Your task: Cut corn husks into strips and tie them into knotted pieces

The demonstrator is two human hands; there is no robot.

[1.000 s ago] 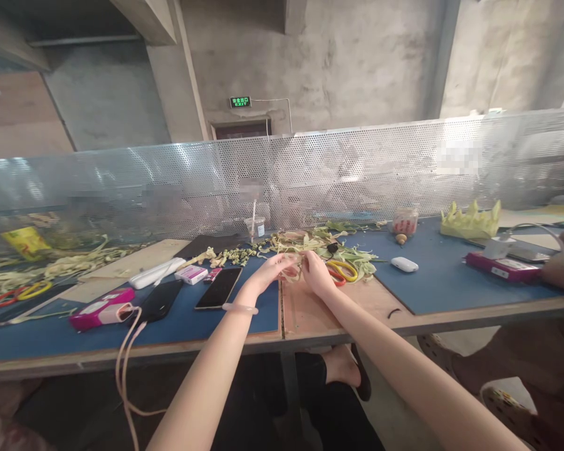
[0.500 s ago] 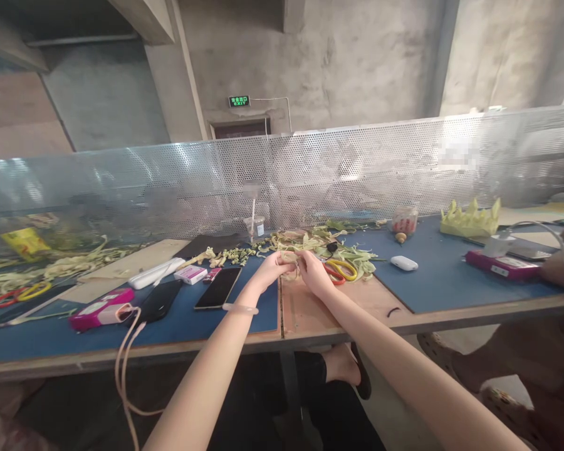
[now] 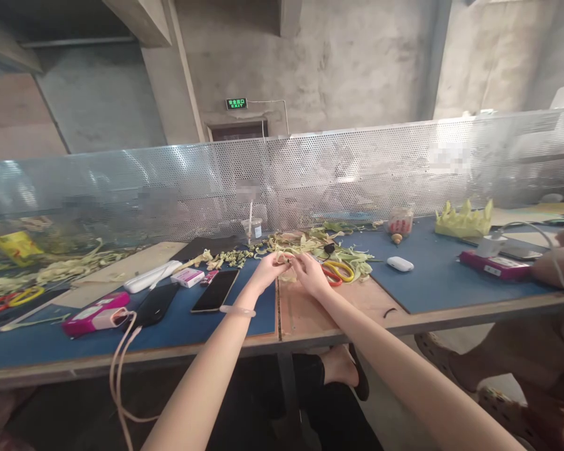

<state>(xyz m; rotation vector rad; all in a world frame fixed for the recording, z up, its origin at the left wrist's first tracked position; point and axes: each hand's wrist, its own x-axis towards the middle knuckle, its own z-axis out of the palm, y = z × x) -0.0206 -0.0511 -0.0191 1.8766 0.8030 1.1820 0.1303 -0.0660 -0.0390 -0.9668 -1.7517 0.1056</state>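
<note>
My left hand and my right hand meet over the tan board. Both sets of fingers are closed around a small pale, leaf-like strip; much of it is hidden by the fingers. Just beyond them lies a heap of pale green and cream dried leaves. Scissors with red and yellow handles rest right beside my right hand. A black phone lies left of my left hand.
Left are a magenta box with a cable, another phone, a white case and small flower buds. Right are an earphone case, a jar, a yellow-green crown-shaped piece and another person's hand.
The view has shifted slightly. My right-hand fingers have changed position and lie further over the strip, which shows less between the hands. Both hands stay together.
</note>
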